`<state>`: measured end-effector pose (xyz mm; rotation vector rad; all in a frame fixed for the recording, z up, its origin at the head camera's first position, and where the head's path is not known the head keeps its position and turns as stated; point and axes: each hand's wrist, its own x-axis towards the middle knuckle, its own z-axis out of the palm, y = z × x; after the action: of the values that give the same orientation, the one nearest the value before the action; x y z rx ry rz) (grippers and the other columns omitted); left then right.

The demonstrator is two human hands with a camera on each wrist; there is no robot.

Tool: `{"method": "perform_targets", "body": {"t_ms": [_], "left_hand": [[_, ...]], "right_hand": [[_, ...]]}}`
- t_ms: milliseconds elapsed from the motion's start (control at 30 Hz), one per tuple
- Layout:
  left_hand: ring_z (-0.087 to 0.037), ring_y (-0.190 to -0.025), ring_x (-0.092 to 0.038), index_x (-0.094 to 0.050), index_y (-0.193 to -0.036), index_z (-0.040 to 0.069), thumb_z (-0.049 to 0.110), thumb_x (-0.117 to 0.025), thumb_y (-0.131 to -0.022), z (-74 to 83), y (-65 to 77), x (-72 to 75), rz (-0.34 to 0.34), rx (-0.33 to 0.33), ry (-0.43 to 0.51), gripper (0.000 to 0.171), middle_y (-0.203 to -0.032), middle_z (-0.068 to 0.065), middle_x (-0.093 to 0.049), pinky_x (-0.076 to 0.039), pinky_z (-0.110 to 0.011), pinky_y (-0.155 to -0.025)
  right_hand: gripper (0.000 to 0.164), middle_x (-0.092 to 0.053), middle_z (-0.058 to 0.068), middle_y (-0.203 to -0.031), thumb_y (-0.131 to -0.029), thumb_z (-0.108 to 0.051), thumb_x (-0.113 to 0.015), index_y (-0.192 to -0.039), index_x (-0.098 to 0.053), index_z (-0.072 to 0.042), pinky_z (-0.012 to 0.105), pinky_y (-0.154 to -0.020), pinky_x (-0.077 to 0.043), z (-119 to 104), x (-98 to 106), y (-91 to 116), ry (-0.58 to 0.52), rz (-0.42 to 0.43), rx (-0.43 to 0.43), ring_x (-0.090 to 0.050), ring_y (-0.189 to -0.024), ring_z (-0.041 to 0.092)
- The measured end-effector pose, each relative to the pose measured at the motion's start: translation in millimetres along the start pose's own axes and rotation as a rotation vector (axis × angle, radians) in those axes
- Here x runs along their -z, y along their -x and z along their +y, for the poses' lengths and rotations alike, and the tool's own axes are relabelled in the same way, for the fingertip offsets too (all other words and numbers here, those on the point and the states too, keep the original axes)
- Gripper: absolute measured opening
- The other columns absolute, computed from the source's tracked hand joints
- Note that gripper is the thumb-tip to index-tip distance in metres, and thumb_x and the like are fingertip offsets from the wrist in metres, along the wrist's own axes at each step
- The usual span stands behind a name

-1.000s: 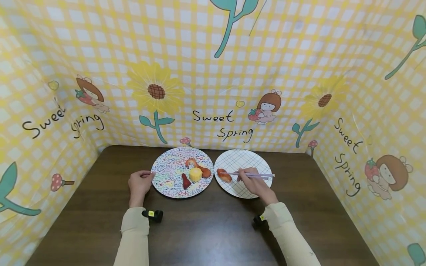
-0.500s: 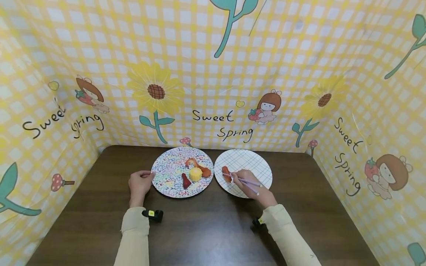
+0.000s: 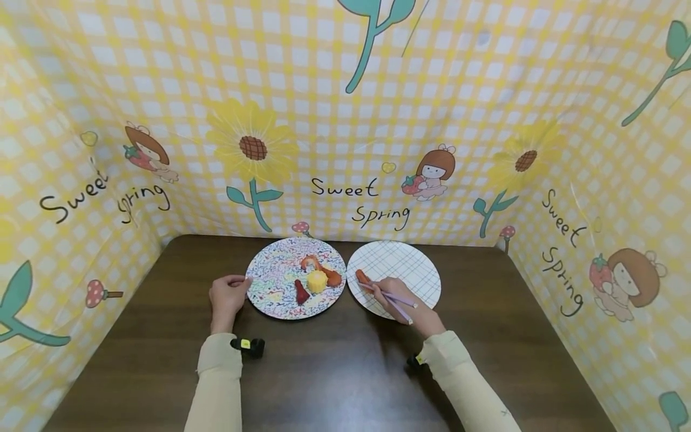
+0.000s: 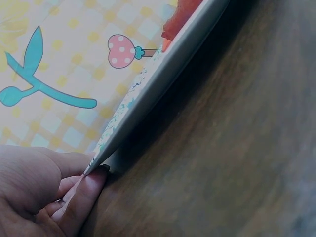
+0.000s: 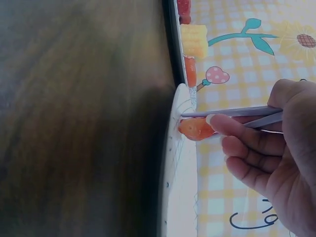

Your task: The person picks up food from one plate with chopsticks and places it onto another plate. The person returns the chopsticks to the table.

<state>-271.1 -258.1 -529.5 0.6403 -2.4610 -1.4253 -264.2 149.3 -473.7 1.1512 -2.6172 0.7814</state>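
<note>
In the head view my left hand (image 3: 227,297) pinches the left rim of the round plate with colourful squiggles (image 3: 275,264). The left wrist view shows the thumb above this rim and a finger under it. My right hand (image 3: 405,305) holds a pair of purple chopsticks (image 5: 242,112) over the white plate with a blue grid (image 3: 418,270). Their tips are at a glossy orange-red piece of food (image 5: 195,129), one along each side of it in the right wrist view. This piece is at the white plate's left side, partly hidden by fingers; whether it touches the plate, I cannot tell.
On the squiggle plate lie a yellow corn piece (image 3: 317,281), a dark red piece (image 3: 301,293), a curled orange shrimp-like piece (image 3: 310,261) and an orange-brown piece (image 3: 333,278). The plates stand side by side on the brown table (image 3: 324,372). A checked cloth (image 3: 335,138) encloses the back and sides.
My right hand has shifted slightly left and nearer, with the chopsticks turned to a steeper slant. The orange-red piece has turned and moved a little. My left hand has stayed at the rim.
</note>
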Motion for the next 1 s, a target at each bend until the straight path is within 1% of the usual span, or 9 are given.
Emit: {"method": "perform_targets", "body": {"t_ms": [67,133,300,400,600,700,833,933,1000], "left_hand": [[-0.02,-0.077,-0.067,-0.073,-0.114,-0.002,0.027,-0.071,-0.096,-1.9,0.3,0.0,-0.003,0.003,-0.006,0.034,-0.104,-0.021,-0.073,-0.048,-0.026,-0.061],[-0.021,-0.079,-0.067,-0.073,-0.114,-0.002,0.027,-0.07,-0.096,-3.3,0.6,0.2,-0.004,0.002,-0.008,0.035,-0.104,-0.021,-0.073,-0.048,-0.026,-0.061],[-0.022,-0.079,-0.068,-0.073,-0.114,-0.003,0.027,-0.07,-0.097,-6.1,1.1,1.0,0.003,-0.007,-0.003,0.034,-0.105,-0.022,-0.073,-0.048,-0.026,-0.061],[-0.021,-0.076,-0.068,-0.074,-0.113,-0.002,0.027,-0.07,-0.097,-6.7,1.2,1.0,0.011,-0.018,-0.001,0.033,-0.104,-0.022,-0.073,-0.048,-0.026,-0.062],[-0.016,-0.071,-0.067,-0.074,-0.113,-0.001,0.028,-0.07,-0.097,-5.1,0.9,-0.9,0.008,-0.02,-0.002,0.034,-0.103,-0.021,-0.074,-0.048,-0.027,-0.062],[-0.016,-0.072,-0.067,-0.074,-0.113,-0.002,0.028,-0.07,-0.097,-4.1,0.7,-1.6,0.004,-0.023,-0.001,0.034,-0.102,-0.021,-0.074,-0.048,-0.027,-0.063],[-0.021,-0.075,-0.068,-0.074,-0.113,-0.002,0.028,-0.07,-0.097,-3.3,1.1,-1.9,0.007,-0.024,-0.008,0.034,-0.101,-0.02,-0.074,-0.048,-0.028,-0.064],[-0.023,-0.078,-0.068,-0.074,-0.112,-0.002,0.028,-0.07,-0.097,-3.5,0.8,-1.8,0.009,-0.031,-0.015,0.034,-0.101,-0.019,-0.074,-0.047,-0.029,-0.065],[-0.022,-0.077,-0.067,-0.075,-0.111,-0.002,0.028,-0.07,-0.097,-3.5,0.2,-2.1,0.013,-0.037,-0.015,0.033,-0.1,-0.019,-0.074,-0.047,-0.029,-0.065]], "right_hand": [[0.023,-0.065,0.008,-0.07,-0.102,-0.002,-0.052,-0.091,-0.072,0.004,0.036,-0.062,-0.051,-0.1,-3.1,1.8,0.022,0.008,0.009,-0.058,-0.065,0.019],[0.026,-0.064,0.007,-0.07,-0.102,-0.003,-0.052,-0.084,-0.069,0.003,0.037,-0.064,-0.052,-0.7,-5.3,3.7,0.026,0.016,-0.008,-0.06,-0.066,0.02],[0.029,-0.061,0.003,-0.068,-0.102,-0.004,-0.053,-0.076,-0.065,-0.001,0.037,-0.065,-0.052,-2.2,-6.7,5.8,0.005,0.022,-0.006,-0.059,-0.067,0.018],[0.028,-0.056,-0.001,-0.067,-0.103,-0.003,-0.052,-0.078,-0.065,0.0,0.032,-0.061,-0.049,-2.6,-5.4,4.6,-0.035,0.01,-0.004,-0.055,-0.064,0.014],[0.03,-0.038,-0.008,-0.061,-0.102,0.002,-0.047,-0.077,-0.063,0.003,0.021,-0.049,-0.034,-0.5,-3.7,4.2,-0.139,-0.03,-0.026,-0.037,-0.054,0.005],[0.029,-0.046,-0.003,-0.061,-0.102,0.002,-0.046,-0.078,-0.063,0.003,0.023,-0.052,-0.038,2.8,-5.2,4.9,-0.104,-0.025,-0.009,-0.042,-0.056,0.008],[0.026,-0.061,0.005,-0.07,-0.103,-0.001,-0.046,-0.096,-0.071,0.002,0.031,-0.061,-0.049,5.7,-6.9,7.0,0.005,-0.005,0.035,-0.056,-0.066,0.016],[0.026,-0.062,0.004,-0.074,-0.103,-0.003,-0.046,-0.103,-0.071,0.001,0.034,-0.066,-0.051,6.3,-6.8,8.8,0.074,0.021,0.055,-0.059,-0.07,0.018],[0.025,-0.058,0.003,-0.073,-0.103,-0.003,-0.046,-0.099,-0.07,0.0,0.034,-0.066,-0.05,6.2,-6.2,9.2,0.109,0.037,0.069,-0.057,-0.071,0.019]]}}
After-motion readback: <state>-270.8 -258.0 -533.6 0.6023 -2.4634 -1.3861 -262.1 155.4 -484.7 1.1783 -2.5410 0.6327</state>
